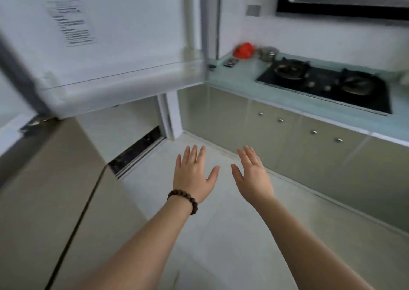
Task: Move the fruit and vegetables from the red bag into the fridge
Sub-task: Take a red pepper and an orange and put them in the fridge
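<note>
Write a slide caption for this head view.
Both empty hands, left and right, outstretched beside the open fridge door.

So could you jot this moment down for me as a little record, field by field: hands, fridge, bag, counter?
left hand: open, empty, fingers spread, beaded bracelet on the wrist
right hand: open, empty, held over the floor
fridge door: upper door swung open, its door shelf looks bare, blurred
red bag: on the far corner of the countertop, beside the fridge
countertop: pale green, holds a black gas hob with two burners
fruit and vegetables: none visible
</note>
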The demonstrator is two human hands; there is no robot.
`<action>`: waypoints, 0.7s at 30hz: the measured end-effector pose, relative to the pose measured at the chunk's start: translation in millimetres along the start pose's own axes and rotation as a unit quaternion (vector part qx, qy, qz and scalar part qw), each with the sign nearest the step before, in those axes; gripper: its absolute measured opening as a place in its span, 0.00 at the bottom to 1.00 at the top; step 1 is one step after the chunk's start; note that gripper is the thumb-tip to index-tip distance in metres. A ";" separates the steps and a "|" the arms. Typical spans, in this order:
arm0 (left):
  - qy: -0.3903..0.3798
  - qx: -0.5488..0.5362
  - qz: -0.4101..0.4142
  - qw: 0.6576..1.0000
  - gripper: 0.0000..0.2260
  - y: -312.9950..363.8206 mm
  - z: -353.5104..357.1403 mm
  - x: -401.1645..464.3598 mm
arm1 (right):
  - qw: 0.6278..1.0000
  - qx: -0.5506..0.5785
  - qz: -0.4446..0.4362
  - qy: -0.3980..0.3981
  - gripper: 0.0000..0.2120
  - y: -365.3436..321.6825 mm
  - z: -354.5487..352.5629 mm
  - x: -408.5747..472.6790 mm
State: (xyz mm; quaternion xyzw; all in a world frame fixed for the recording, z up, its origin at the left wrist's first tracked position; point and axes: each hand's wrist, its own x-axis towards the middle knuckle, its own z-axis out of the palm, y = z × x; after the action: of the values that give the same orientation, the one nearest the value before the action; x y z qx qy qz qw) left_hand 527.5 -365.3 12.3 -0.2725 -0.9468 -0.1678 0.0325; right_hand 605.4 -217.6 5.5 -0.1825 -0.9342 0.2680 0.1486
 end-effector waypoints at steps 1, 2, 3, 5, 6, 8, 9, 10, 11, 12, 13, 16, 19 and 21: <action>-0.010 -0.004 0.025 1.000 0.31 24.8 11.4 7.2 | 1.000 -0.006 0.027 0.013 0.25 23.7 -12.6 -4.5; -0.021 -0.008 0.051 0.998 0.31 50.1 23.0 13.1 | 0.998 -0.011 0.053 0.025 0.25 47.1 -25.6 -10.4; -0.031 -0.013 0.076 0.997 0.31 76.1 34.6 18.0 | 0.996 -0.015 0.078 0.037 0.25 70.2 -38.9 -17.1; -0.051 -0.023 0.126 0.990 0.30 128.5 57.9 25.4 | 0.990 -0.021 0.126 0.062 0.26 115.2 -65.8 -32.3; -0.063 -0.028 0.151 0.986 0.30 155.2 69.5 27.7 | 0.985 -0.024 0.151 0.076 0.26 137.2 -79.5 -41.5; -0.086 -0.036 0.198 0.976 0.30 209.1 92.5 30.4 | 0.973 -0.028 0.203 0.104 0.25 180.5 -106.7 -62.0; -0.095 -0.039 0.220 0.970 0.30 235.5 103.6 30.8 | 0.966 -0.028 0.228 0.118 0.25 200.8 -120.0 -72.9; -0.104 -0.042 0.243 0.964 0.31 262.9 114.6 30.7 | 0.958 -0.029 0.251 0.133 0.25 221.1 -133.7 -84.5; -0.113 -0.045 0.267 0.956 0.31 291.2 125.4 30.0 | 0.950 -0.030 0.274 0.149 0.25 240.9 -147.8 -96.9; -0.122 -0.048 0.291 0.948 0.31 319.7 136.1 28.1 | 0.940 -0.034 0.296 0.164 0.25 259.8 -162.1 -110.0; -0.132 -0.053 0.313 0.939 0.31 348.4 146.2 25.6 | 0.931 -0.038 0.317 0.179 0.25 277.7 -176.3 -123.8; -0.156 -0.063 0.376 0.911 0.31 429.0 172.3 11.8 | 0.896 -0.053 0.379 0.224 0.24 324.6 -216.4 -168.3; -0.168 -0.066 0.438 0.881 0.31 498.2 191.6 -6.4 | 0.857 -0.066 0.435 0.268 0.24 360.9 -250.7 -211.0; -0.176 -0.070 0.476 0.859 0.31 538.6 201.0 -19.2 | 0.830 -0.066 0.470 0.294 0.24 379.6 -270.5 -234.8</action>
State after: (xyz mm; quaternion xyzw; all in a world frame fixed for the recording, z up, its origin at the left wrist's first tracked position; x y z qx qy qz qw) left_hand 833.6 120.8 -18.4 -0.7162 -0.6777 -0.1469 -0.0782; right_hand 1015.0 104.3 -27.7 -0.6790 -0.6633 0.1771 0.2600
